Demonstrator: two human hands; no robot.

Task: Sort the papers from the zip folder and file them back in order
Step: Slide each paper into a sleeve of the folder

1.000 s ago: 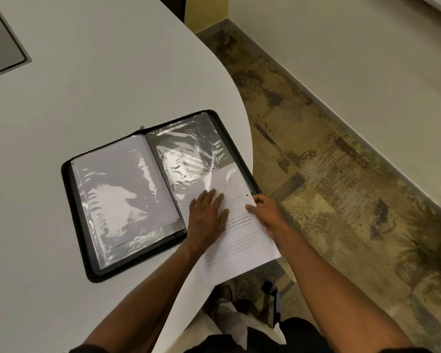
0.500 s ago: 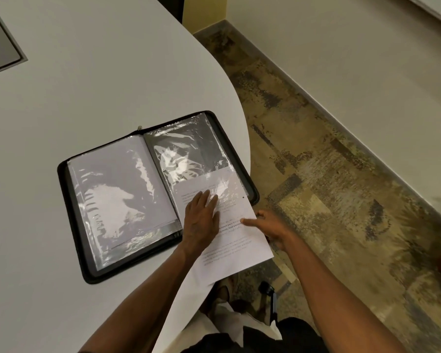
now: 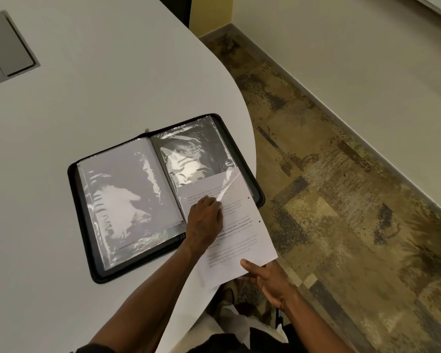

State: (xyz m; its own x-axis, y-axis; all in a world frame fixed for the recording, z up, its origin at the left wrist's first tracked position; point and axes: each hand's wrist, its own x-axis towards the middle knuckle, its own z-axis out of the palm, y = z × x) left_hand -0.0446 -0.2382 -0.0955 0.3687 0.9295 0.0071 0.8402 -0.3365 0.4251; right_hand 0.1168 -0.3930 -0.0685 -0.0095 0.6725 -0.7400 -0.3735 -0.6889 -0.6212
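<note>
I see sheet half out of zip folder; thin, floppy; left grip presses flat, unclenched; right grip pinches near corner; best hold.

Bare table beyond open zip folder (recessed hatch far-left), floor open rightward
</note>
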